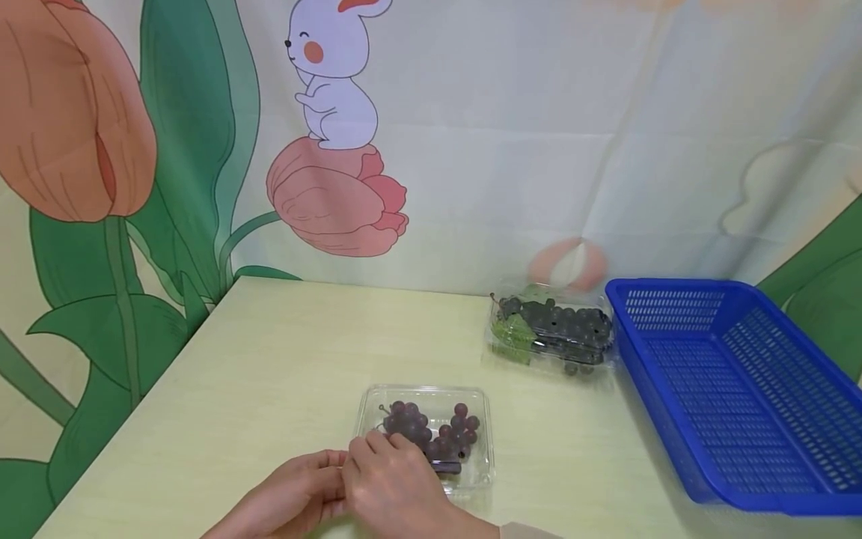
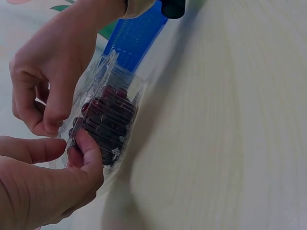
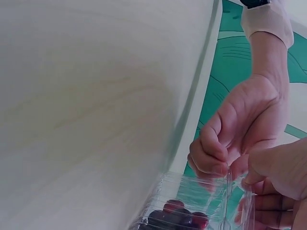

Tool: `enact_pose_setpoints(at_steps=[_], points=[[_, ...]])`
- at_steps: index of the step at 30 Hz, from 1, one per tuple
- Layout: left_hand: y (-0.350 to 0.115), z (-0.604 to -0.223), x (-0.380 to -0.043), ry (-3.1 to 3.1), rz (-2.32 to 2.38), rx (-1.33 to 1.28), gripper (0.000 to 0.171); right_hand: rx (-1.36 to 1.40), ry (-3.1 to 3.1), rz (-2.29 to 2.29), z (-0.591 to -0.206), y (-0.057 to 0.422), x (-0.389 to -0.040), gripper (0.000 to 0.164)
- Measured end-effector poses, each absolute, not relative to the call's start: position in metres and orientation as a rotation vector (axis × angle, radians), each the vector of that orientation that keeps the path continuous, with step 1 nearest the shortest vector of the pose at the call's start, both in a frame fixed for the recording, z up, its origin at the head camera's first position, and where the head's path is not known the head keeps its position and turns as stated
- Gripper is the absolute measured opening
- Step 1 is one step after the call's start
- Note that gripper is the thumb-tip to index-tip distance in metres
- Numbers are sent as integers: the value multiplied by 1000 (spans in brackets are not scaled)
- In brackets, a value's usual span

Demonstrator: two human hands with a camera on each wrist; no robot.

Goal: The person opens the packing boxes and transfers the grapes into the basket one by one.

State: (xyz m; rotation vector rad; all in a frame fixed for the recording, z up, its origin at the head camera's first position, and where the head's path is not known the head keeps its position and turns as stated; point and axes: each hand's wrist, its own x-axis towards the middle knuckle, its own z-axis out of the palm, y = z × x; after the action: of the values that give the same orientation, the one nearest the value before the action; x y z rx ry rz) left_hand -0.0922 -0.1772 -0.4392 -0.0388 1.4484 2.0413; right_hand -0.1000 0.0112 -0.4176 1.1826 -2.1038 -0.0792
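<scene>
A clear plastic clamshell box [image 1: 486, 419] with dark red-purple grapes [image 1: 407, 423] inside sits on the table near the person. At its near left corner, the left hand [image 1: 289, 494] pinches the rim between thumb and fingers. The right hand [image 1: 397, 486] lies over the near side, its thumb and bent fingers gripping the lid edge beside the left fingertips. In the left wrist view the box [image 2: 136, 88] shows lid and base edges meeting between both hands; whether they are latched I cannot tell. The right wrist view shows both sets of fingertips at the clear rim [image 3: 228, 201].
Another clear box [image 1: 566, 329] of dark grapes with a green leaf stands at the back right. Beside it is a blue plastic basket [image 1: 663, 430] along the table's right side. A printed curtain [image 1: 471, 150] hangs behind the table [image 1: 269, 359].
</scene>
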Motion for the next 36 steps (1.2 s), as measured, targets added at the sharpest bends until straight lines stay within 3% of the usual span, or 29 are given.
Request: enact_pose_setpoints(at_steps=[15,36], points=[[-172,-439,-89,1634,1998,-29,19,1129,-2115,-51,-410,16,-94,24],[-163,-438,-88,1771,1952,-176,29,1123,-2096,-69,-415,24,-93,28]])
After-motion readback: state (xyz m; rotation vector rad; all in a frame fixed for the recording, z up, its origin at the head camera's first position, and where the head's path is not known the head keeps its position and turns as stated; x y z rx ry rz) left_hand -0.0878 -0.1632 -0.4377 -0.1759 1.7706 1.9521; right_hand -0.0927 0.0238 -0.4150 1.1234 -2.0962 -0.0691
